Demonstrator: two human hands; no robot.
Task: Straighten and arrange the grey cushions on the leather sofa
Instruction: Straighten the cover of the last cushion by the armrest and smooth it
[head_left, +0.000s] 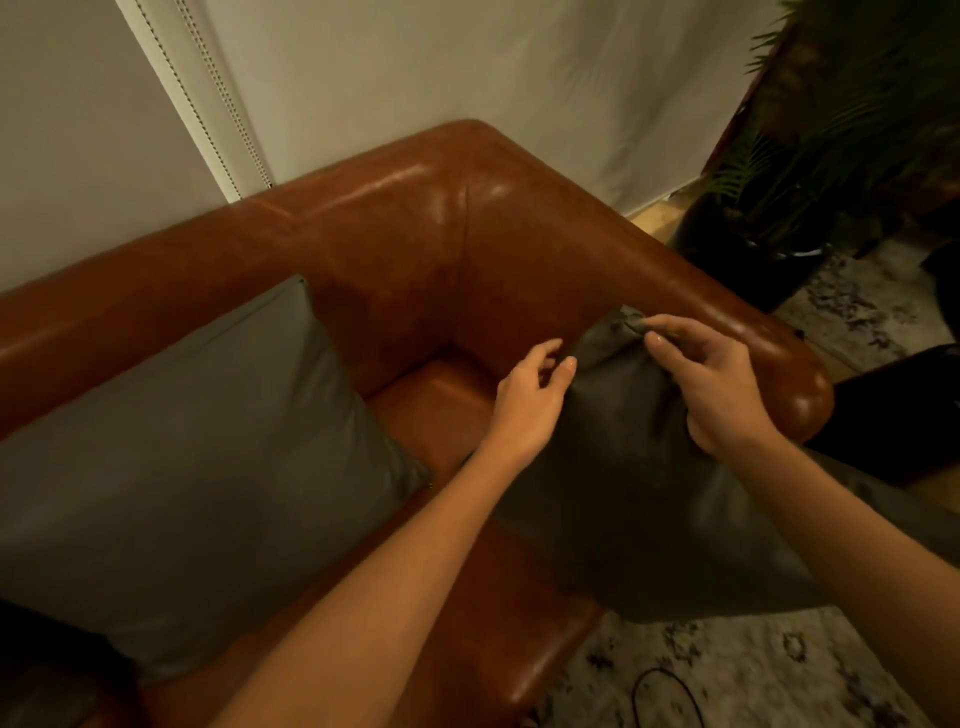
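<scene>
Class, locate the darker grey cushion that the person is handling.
In the head view the darker grey cushion is right of centre, against the sofa armrest, its top corner pinched by the right hand.

Two grey cushions (197, 467) (639, 467), one sofa (415, 234), two hands (530, 405) (722, 384)

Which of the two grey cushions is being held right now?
The darker cushion by the sofa arm: the right hand pinches its top corner, the left hand touches its edge. The lighter cushion leans untouched against the backrest.
</scene>
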